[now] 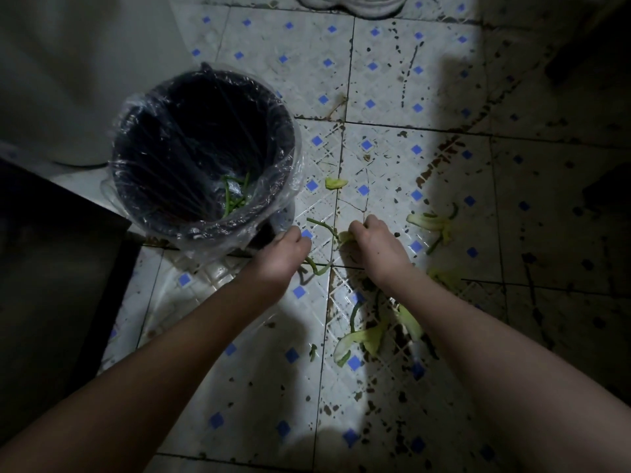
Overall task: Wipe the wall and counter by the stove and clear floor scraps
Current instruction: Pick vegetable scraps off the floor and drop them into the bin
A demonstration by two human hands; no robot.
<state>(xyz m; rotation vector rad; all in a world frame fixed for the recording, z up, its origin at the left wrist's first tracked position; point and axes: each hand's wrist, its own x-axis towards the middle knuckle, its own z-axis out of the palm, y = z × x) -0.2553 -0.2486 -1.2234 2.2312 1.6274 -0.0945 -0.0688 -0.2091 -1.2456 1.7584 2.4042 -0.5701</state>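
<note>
Green vegetable scraps lie scattered on the stained tiled floor (382, 80). My right hand (374, 244) is curled down on the floor and pinches a pale green leaf scrap (345, 237) joined to a thin green stem (321, 225). My left hand (285, 256) is curled just right of the bin's base, with a bent green stem (316, 268) sticking out from under it. The black bin (205, 151), lined with a clear plastic bag, stands to the left and holds a few green stems (234, 196).
More leaf scraps lie at the right (435, 223), below my right wrist (368, 336), and a small piece further up (335, 183). A dark cabinet (51, 285) stands at the left edge. A white shoe (351, 3) shows at the top. Dark stains cover the right floor.
</note>
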